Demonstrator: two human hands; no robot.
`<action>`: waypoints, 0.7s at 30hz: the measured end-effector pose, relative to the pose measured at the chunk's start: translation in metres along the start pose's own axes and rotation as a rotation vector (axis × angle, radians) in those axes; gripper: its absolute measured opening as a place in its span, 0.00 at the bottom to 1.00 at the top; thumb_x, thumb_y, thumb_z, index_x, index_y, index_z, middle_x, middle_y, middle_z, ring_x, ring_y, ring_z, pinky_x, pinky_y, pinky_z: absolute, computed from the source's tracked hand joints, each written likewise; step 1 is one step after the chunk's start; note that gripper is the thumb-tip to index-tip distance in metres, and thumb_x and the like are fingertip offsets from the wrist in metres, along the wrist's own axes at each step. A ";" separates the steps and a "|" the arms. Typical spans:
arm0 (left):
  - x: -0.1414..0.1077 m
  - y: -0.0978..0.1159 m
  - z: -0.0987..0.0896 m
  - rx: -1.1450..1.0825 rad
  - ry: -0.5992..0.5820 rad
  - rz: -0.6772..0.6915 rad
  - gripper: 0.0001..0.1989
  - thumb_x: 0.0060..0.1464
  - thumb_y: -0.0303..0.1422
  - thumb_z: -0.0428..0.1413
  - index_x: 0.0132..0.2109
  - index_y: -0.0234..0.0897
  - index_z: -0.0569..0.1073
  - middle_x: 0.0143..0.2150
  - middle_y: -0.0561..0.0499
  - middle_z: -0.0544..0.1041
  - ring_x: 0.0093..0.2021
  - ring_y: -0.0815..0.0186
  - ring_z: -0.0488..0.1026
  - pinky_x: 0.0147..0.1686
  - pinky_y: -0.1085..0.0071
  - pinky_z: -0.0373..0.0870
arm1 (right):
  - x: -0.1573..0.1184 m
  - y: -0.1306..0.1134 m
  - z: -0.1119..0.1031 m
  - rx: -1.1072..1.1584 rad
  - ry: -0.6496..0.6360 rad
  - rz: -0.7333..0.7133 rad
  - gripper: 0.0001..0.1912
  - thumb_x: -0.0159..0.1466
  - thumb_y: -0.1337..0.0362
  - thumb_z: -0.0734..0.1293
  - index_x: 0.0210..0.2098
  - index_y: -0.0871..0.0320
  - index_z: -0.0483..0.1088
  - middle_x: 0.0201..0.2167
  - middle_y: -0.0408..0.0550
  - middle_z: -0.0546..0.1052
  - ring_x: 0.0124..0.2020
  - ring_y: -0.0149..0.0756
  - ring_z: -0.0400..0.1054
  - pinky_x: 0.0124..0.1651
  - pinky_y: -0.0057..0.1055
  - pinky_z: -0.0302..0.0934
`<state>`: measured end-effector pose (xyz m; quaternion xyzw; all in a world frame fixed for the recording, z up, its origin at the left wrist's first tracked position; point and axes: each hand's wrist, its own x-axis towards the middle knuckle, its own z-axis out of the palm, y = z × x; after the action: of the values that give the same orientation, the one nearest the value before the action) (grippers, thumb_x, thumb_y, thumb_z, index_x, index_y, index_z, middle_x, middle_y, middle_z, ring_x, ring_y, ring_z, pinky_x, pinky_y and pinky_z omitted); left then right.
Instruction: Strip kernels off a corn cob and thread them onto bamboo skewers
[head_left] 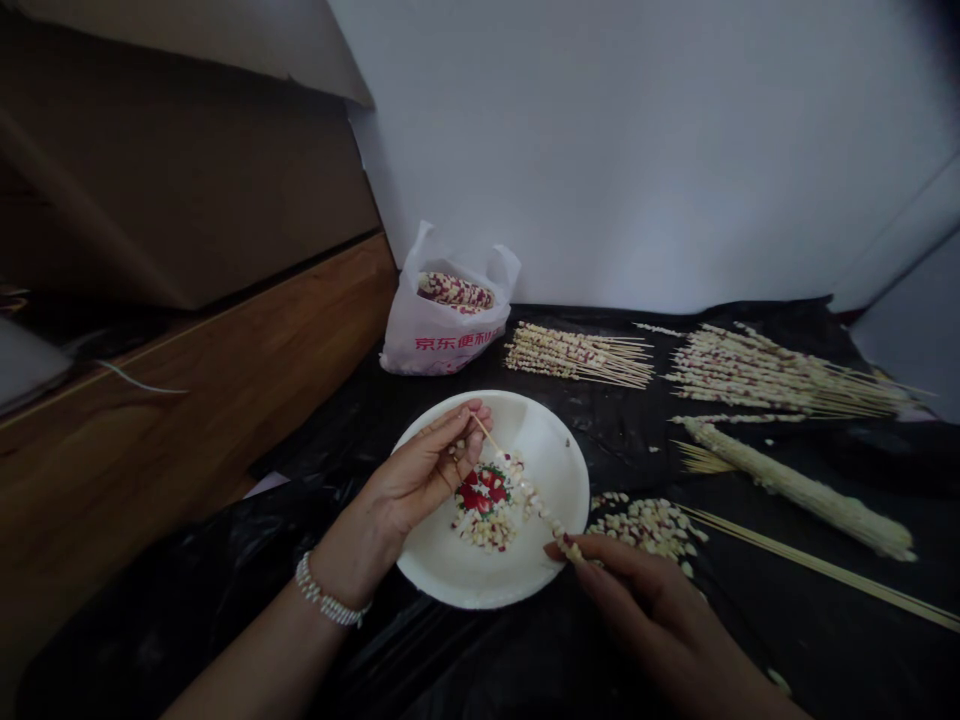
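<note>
A thin wooden skewer [529, 497] threaded with white and dark red kernels slants over a white bowl [551, 570]. My left hand [420, 465], with a beaded bracelet at the wrist, pinches the bare upper end of the skewer. Fingers of my right hand [637, 595] close on its lower, kernel-covered end at the bowl's right rim. Loose kernels [484, 530] lie in the bowl around a red and green printed pattern. Beside the bowl on the right is a pile of kernels [652, 530] on black plastic sheeting [772, 610].
Behind the bowl stands a white plastic bag [442, 340] holding speckled cobs. Threaded skewers lie in two bundles, one in the middle [577, 355] and one at right [772, 372]. A stripped cob [802, 488] and bare skewers [817, 562] lie at right. A white wall rises behind.
</note>
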<state>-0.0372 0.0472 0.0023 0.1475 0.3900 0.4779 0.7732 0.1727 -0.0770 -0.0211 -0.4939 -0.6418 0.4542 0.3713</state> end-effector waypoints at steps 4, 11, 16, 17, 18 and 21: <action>0.000 0.000 0.001 0.007 0.011 0.004 0.09 0.59 0.20 0.54 0.43 0.27 0.77 0.38 0.44 0.79 0.33 0.71 0.78 0.35 0.78 0.78 | 0.000 0.001 0.000 0.008 -0.011 0.001 0.17 0.68 0.57 0.59 0.44 0.51 0.78 0.32 0.46 0.81 0.33 0.36 0.73 0.34 0.29 0.65; 0.000 0.001 0.001 0.028 -0.009 -0.001 0.08 0.58 0.20 0.55 0.44 0.28 0.77 0.38 0.45 0.79 0.34 0.71 0.78 0.35 0.79 0.77 | 0.002 0.003 0.001 0.004 -0.004 0.008 0.16 0.68 0.57 0.59 0.45 0.51 0.78 0.31 0.45 0.80 0.32 0.35 0.72 0.34 0.29 0.66; -0.001 0.001 0.000 0.036 -0.027 0.002 0.08 0.56 0.20 0.57 0.43 0.27 0.77 0.38 0.45 0.79 0.33 0.72 0.78 0.35 0.79 0.77 | 0.002 -0.002 0.001 0.018 0.002 0.010 0.16 0.68 0.57 0.59 0.44 0.51 0.78 0.30 0.45 0.80 0.34 0.37 0.74 0.35 0.30 0.67; -0.002 0.001 0.000 0.044 -0.028 0.007 0.08 0.56 0.20 0.58 0.43 0.27 0.77 0.37 0.45 0.79 0.33 0.72 0.77 0.35 0.80 0.77 | 0.001 -0.003 0.001 0.022 0.002 0.013 0.16 0.68 0.57 0.60 0.44 0.51 0.78 0.30 0.45 0.80 0.34 0.38 0.74 0.36 0.30 0.68; -0.002 0.001 0.000 0.054 -0.027 0.014 0.08 0.56 0.20 0.58 0.43 0.27 0.77 0.37 0.45 0.79 0.32 0.72 0.77 0.34 0.80 0.77 | 0.001 -0.003 0.001 0.023 0.004 0.018 0.16 0.68 0.57 0.60 0.44 0.51 0.78 0.30 0.45 0.80 0.34 0.38 0.74 0.36 0.30 0.68; -0.002 0.000 -0.001 0.089 -0.024 0.036 0.07 0.55 0.20 0.58 0.42 0.28 0.78 0.37 0.44 0.80 0.33 0.72 0.77 0.35 0.80 0.76 | 0.000 -0.004 0.001 0.013 0.011 0.015 0.16 0.68 0.56 0.59 0.44 0.51 0.78 0.31 0.45 0.80 0.34 0.37 0.74 0.37 0.31 0.68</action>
<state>-0.0388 0.0450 0.0030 0.1948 0.3987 0.4721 0.7617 0.1705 -0.0778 -0.0181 -0.4989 -0.6332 0.4583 0.3744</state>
